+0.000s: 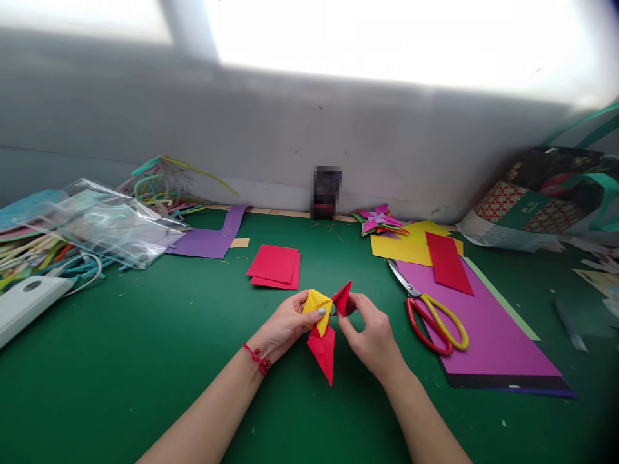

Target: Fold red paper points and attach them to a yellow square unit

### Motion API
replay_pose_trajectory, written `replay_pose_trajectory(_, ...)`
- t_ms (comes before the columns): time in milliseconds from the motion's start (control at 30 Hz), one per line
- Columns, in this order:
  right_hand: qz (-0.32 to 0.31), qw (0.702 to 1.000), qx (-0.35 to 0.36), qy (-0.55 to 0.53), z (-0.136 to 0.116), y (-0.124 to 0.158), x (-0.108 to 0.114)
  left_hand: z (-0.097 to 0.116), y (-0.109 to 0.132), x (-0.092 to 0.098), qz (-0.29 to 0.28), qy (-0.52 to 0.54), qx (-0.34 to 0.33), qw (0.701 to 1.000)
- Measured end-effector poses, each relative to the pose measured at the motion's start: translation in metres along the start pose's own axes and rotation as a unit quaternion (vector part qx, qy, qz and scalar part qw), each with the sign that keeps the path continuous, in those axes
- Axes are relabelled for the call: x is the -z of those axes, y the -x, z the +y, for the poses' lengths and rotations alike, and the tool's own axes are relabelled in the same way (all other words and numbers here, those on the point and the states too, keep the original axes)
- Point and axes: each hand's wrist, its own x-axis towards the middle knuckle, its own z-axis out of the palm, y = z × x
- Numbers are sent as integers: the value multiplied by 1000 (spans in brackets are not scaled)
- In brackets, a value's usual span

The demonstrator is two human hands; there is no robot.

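My left hand (293, 317) pinches a folded yellow paper piece (318, 308), thumb on top of it. From its lower edge a pointed red folded paper piece (325, 354) hangs toward me. My right hand (366, 328) grips another pointed red folded paper piece (342, 299) between thumb and fingers, at the right side of the yellow one. Whether its inner end is tucked into the yellow fold I cannot tell. Beyond my hands, a small stack of red paper squares (275, 264) lies on the green table (145, 348).
Scissors (438, 322) with red and yellow handles lie on purple sheets (498, 335) at right. Behind them are yellow paper (401, 245), a red strip (449, 263) and folded paper stars (380, 220). Left stand a plastic bag (120, 225), purple scraps (207, 241) and a white device (31, 303).
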Motion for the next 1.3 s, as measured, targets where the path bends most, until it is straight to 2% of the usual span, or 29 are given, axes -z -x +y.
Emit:
replay_pose_trajectory(133, -16, 997, -39, -57, -5, -1, 1, 3, 0, 1, -12, -12, -2, 1000)
replay_pose_trajectory(300, -11, 991, -73, -107, -11, 0, 0, 7, -1, 4, 11, -80, -57, 995)
replay_pose_trajectory(433, 41, 992, -94, -70, -10, 3, -3, 7, -2, 5, 40, -116, -80, 989)
replay_pose_trajectory(700, 93, 991, -21, 96, -8, 3, -5, 0, -4, 1, 81, -163, -124, 975)
replay_pose_trajectory(967, 116, 992, -42, 36, -11, 3, -13, -1, -4, -2, 99, -182, -134, 969)
replay_pose_trajectory(1167, 150, 984, -92, 12, -14, 3, -18, -1, -2, -4, 126, -236, -191, 944)
replay_pose_trajectory(1300, 155, 983, -100, 6, -15, 3, -19, -1, 0, -8, 146, -255, -208, 933)
